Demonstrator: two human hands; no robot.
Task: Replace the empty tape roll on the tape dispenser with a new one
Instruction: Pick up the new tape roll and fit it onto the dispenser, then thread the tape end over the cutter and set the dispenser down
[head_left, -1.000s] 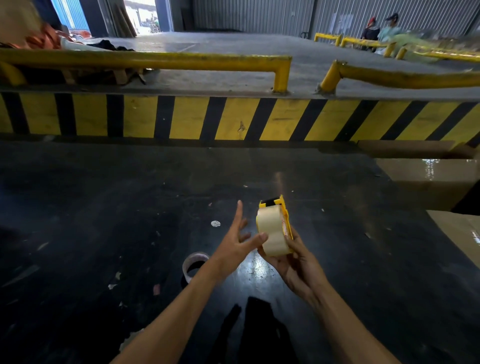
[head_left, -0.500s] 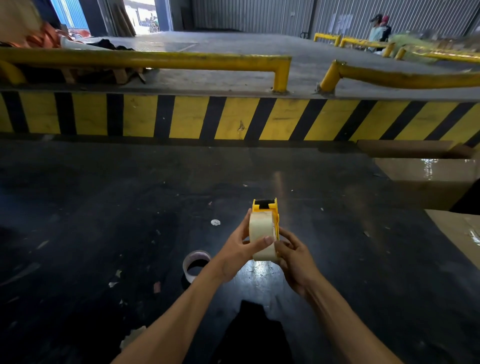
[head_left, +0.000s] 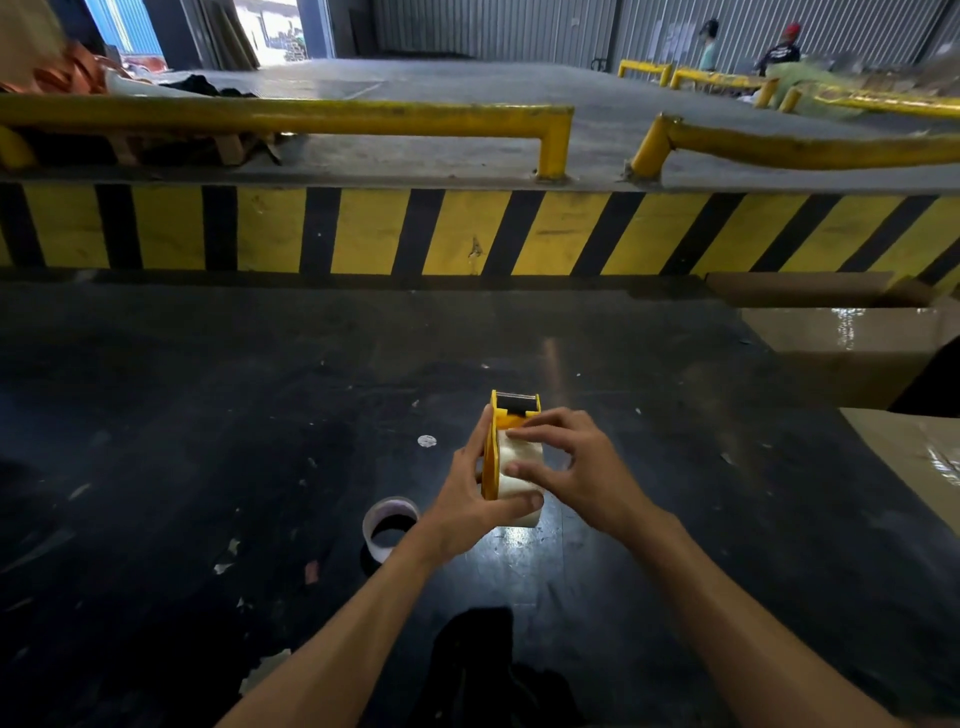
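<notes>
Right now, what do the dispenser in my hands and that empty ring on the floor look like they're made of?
Tape dispenser: apparently hard moulded plastic, yellow and matte, with a dark strip at its far end. The tape roll in it looks like glossy, pale translucent film. Empty tape core: probably cardboard, a thin pale ring with a dull surface, though the blur leaves it open.

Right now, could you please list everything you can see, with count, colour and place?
dispenser: one, yellow, held above the floor, centre.
tape roll: one, whitish, seated in the dispenser.
empty core: one, pale, on the floor left of the hands.
floor: one, black, littered with small scraps.
kerb: one, yellow and black striped, across the middle.
rails: several, yellow, above the kerb.
boxes: a few, brown, right.
people: two, far right background.
left hand: one, gripping the dispenser.
right hand: one, fingers on the roll.
</notes>
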